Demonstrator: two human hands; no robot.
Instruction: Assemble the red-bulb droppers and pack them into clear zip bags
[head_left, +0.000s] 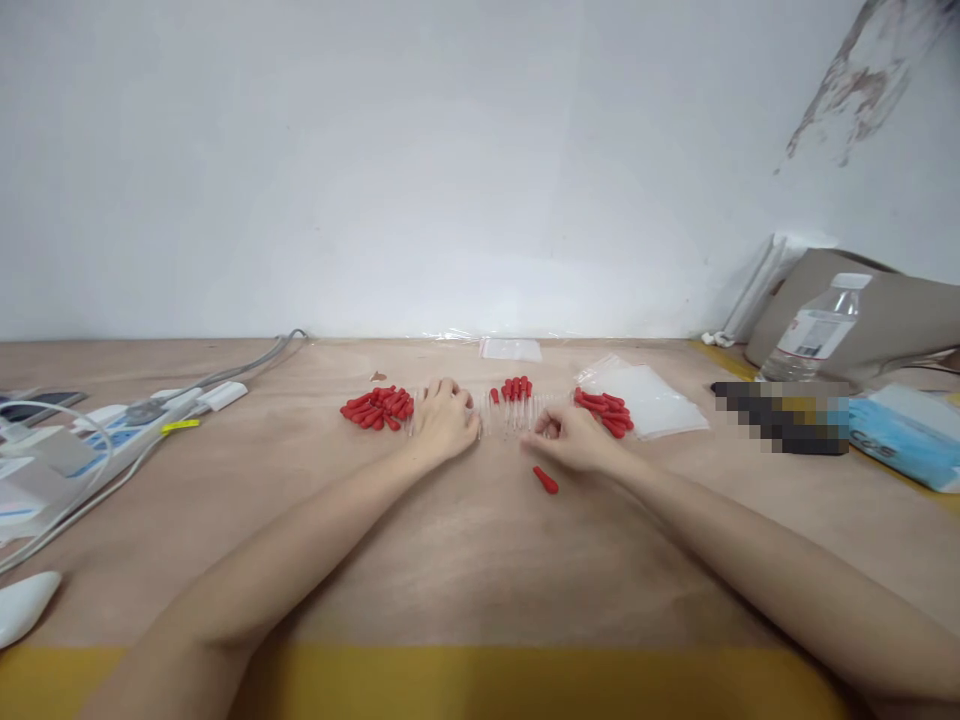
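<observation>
Bulbs (377,408), all red, lie heaped at either side of our row of clear tubes (517,412) on the counter (450,560). A few tubes near the middle seem to carry bulbs at their far ends, so we judge those done; bare tubes around them, plus both heaps, suggest most of the work is left. Our left hand (445,418) lies over the row's left part, fingers slightly bent, and we cannot tell whether it grips anything underneath. Our right hand (570,437) is curled narrow by the right part (what it pinches, if anything, we cannot make out). One loose bulb (546,480) lies apart, nearer us.
</observation>
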